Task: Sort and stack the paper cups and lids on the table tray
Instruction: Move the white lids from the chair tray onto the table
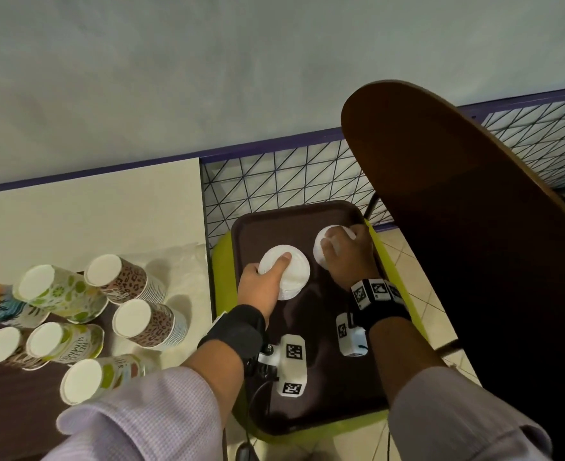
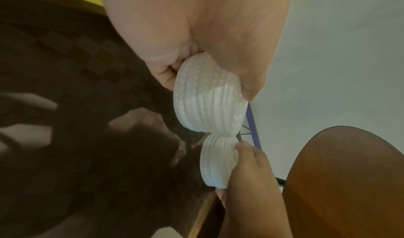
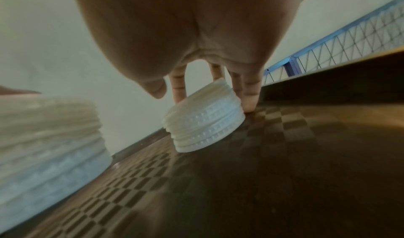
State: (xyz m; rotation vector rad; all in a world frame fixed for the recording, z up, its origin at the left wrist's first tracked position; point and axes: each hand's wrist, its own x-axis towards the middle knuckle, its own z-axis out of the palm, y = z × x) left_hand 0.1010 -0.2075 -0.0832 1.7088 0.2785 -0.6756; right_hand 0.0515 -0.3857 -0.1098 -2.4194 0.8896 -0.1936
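Observation:
Two stacks of white plastic lids sit on the dark brown tray. My left hand grips the larger lid stack, thumb across its top and fingers curled under its left edge; the left wrist view shows the same stack pinched between thumb and fingers. My right hand holds the smaller lid stack at the tray's far right. In the right wrist view that stack rests slightly tilted on the tray, fingers behind it and thumb above its front. The larger stack lies close to its left.
Several upside-down stacks of patterned paper cups stand on the table at left. The tray lies on a yellow-green seat. A brown chair back looms at the right, with a wire mesh panel behind the tray.

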